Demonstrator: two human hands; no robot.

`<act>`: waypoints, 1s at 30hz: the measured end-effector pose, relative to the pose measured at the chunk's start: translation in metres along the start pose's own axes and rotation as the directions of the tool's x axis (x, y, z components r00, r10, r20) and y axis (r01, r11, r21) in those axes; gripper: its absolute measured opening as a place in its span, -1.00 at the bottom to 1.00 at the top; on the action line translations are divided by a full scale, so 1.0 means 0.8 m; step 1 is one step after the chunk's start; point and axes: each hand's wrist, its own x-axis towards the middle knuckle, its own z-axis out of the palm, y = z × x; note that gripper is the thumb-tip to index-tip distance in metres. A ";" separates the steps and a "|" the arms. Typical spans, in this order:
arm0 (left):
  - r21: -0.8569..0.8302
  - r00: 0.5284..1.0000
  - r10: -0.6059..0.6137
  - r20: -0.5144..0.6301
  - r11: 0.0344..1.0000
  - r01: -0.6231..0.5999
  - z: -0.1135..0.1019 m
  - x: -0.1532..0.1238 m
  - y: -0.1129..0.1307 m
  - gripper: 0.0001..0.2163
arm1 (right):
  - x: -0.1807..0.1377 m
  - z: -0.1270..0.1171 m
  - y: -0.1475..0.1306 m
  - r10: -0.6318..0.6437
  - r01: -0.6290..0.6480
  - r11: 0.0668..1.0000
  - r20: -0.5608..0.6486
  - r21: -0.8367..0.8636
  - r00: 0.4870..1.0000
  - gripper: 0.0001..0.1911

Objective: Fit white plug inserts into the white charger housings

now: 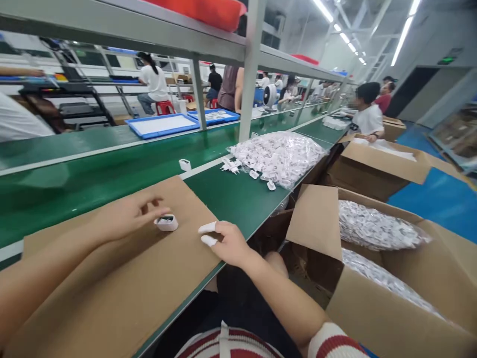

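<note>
My left hand (124,214) rests on a brown cardboard sheet (112,288) and pinches a small white plug housing (166,222) between thumb and fingers. My right hand (225,241) lies at the sheet's right edge, fingers loosely curled, with white finger cots on two fingertips; nothing shows in it. Further along the green bench lies a heap of white plug parts (278,156) on a clear bag, with a few loose ones (231,166) at its near side.
A single white part (185,164) sits on the green conveyor belt (93,169). Open cardboard boxes (372,278) with bagged white parts stand to my right. Blue trays (162,125) lie across the belt. Other people work further down the line and behind the shelving.
</note>
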 end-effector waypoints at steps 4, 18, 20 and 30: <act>0.000 0.994 -0.065 -0.082 0.998 0.066 -0.025 0.033 -0.014 -0.41 | 0.020 -0.044 0.011 0.134 -0.122 0.984 -0.086 0.131 0.987 -0.72; 0.085 0.991 0.132 -0.017 0.988 -0.130 0.012 0.219 -0.070 -0.32 | 0.211 -0.144 0.055 0.195 -0.182 0.604 -0.077 -0.776 0.978 -0.55; 0.100 0.990 0.141 0.020 0.985 -0.142 0.013 0.223 -0.069 -0.43 | 0.239 -0.133 0.057 0.194 -0.180 0.594 -0.077 -0.784 0.978 -0.56; 0.118 0.994 -0.033 -0.100 0.992 0.045 -0.028 0.124 -0.090 -0.41 | 0.338 -0.090 0.084 0.316 -0.266 0.569 -0.092 -0.778 0.944 -0.43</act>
